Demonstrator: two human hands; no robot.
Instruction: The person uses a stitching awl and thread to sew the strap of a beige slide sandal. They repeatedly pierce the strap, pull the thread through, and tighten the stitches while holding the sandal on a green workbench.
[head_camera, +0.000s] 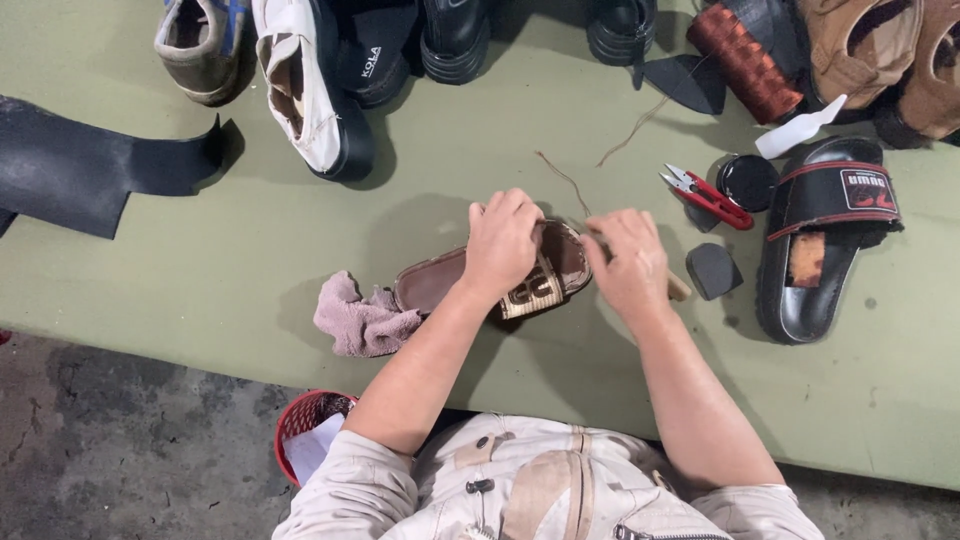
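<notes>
A small brown sandal (440, 280) with a woven tan strap lies on the green mat (200, 270). My left hand (503, 243) presses down over its strap and front part. My right hand (627, 262) is closed around a wooden-handled tool (679, 289) at the sandal's toe end. A brown thread (565, 180) runs from there toward the back. A pinkish rag (358, 322) lies bunched against the sandal's heel.
Red thread snips (706, 196), a round black tin (746, 182) and a dark rubber piece (713, 271) lie right of my hands. A black slide sandal (825, 235) is further right. Shoes, a brown thread spool (742, 62) and a black rubber sheet (80, 165) line the back and left. A red basket (305, 432) stands on the floor.
</notes>
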